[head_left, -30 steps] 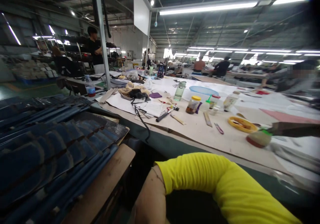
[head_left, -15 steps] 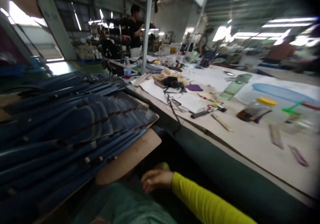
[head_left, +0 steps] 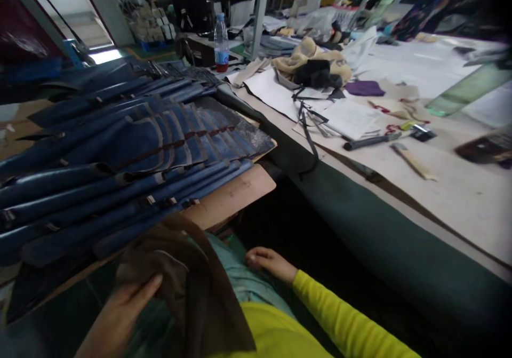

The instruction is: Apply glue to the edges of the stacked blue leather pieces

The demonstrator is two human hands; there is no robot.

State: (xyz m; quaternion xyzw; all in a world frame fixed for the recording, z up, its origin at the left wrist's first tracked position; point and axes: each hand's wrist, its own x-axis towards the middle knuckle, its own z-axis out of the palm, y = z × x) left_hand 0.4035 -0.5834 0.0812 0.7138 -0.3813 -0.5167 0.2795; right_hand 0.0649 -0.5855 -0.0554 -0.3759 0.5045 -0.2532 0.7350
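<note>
In the lower left, my left hand (head_left: 124, 307) grips a dark brown cloth (head_left: 212, 288), thumb pressed on top. The cloth hangs in a fold over my lap and covers part of my yellow top. Beside my green-clad thigh, my right hand (head_left: 272, 264) has its fingers curled in, and nothing shows in them. To the left lie rows of overlapping blue denim-like pieces (head_left: 140, 144) with brown edges, on a tan board (head_left: 236, 195).
A long table (head_left: 460, 208) with a pale top runs along the right. On it lie a black-handled tool (head_left: 372, 141), a flat wooden-looking stick (head_left: 414, 161), a purple cloth (head_left: 365, 88) and bundled beige cloth (head_left: 308, 54). A bottle (head_left: 221, 43) stands at the back.
My view has tilted down. My left hand has come into plain sight with the brown cloth in its grip. My right hand rests nearer my lap, its fingers more curled.
</note>
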